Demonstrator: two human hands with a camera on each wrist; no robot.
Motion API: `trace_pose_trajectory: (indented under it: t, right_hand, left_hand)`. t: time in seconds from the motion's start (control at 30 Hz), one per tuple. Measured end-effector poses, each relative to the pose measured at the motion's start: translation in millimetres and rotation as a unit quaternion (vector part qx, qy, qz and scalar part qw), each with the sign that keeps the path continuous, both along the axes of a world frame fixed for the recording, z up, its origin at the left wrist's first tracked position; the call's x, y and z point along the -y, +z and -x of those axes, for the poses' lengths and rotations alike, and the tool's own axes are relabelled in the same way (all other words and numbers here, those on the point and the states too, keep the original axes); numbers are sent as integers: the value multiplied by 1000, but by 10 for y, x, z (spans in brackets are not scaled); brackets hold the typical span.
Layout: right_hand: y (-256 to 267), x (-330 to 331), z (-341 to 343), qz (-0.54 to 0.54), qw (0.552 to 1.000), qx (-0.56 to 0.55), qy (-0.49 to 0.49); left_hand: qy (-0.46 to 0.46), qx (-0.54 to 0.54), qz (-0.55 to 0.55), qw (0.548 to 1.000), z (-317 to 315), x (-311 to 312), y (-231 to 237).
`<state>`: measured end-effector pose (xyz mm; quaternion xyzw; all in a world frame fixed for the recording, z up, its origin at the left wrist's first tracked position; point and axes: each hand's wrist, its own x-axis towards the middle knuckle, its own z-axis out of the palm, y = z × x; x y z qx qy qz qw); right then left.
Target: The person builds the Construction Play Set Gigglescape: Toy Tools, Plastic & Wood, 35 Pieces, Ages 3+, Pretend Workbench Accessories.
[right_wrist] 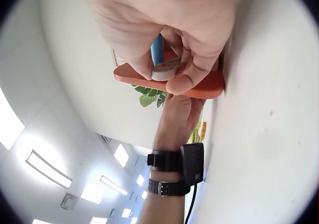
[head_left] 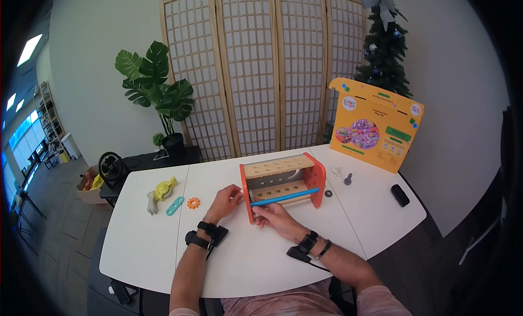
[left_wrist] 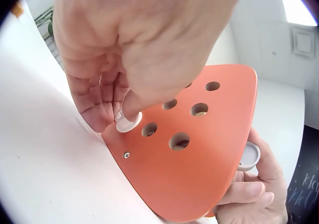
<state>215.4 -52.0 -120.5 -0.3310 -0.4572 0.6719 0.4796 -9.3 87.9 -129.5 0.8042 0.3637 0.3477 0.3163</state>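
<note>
A toy toolbox (head_left: 318, 174) with red-orange end panels, wooden shelves with holes and a blue bar (head_left: 286, 197) stands on the table. At its left end, my left hand (head_left: 223, 203) pinches a white round-headed peg (left_wrist: 129, 123) between thumb and fingers, right at a hole low in the red-orange panel (left_wrist: 199, 159). My right hand (head_left: 280, 222) is on the inner side of that panel, below the blue bar. Its thumb and fingers grip a round light-grey piece (right_wrist: 166, 70); that piece's far side is hidden by the fingers.
On the left lie a yellow toy (head_left: 163, 189), a grey piece (head_left: 152, 203), a teal strip (head_left: 175, 206) and an orange gear (head_left: 193, 203). Right of the toolbox are a black ring (head_left: 328, 194), a grey bolt (head_left: 348, 178), white pieces (head_left: 338, 172), a black case (head_left: 400, 195) and a yellow box (head_left: 376, 125).
</note>
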Motion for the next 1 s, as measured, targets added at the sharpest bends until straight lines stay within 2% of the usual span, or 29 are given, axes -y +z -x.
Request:
trace_pose_trajectory:
  t: [0.37,0.5,0.67,0.7,0.77,0.8,0.9,1.0]
  right_hand:
    - [125,136,42,11,1000,15,-5]
    - [213,364,22,17,999,27,18]
    - [269,609,-12,37,998,47,21]
    - [262,628,-3,36,998,48,22]
    - [254,646,14,33,998,48,23]
    - [248,653,28,35,998,50,23]
    - [237,688,63,34,998,49,32]
    - [271,762,75,39,997,49,45]
  left_hand:
    - [29,-44,21,998,18,-10,43]
    - [8,-15,-28,999,47,0,113]
    - [51,13,-91,994,88,163,610]
    - [50,12,-92,994,70,227,718]
    - [49,89,-70,992,-15,405,965]
    - [36,80,-45,995,-33,538,1093]
    - [-6,74,-104,992,-45,699,1211]
    - [-2,63,-116,991,52,770,1185]
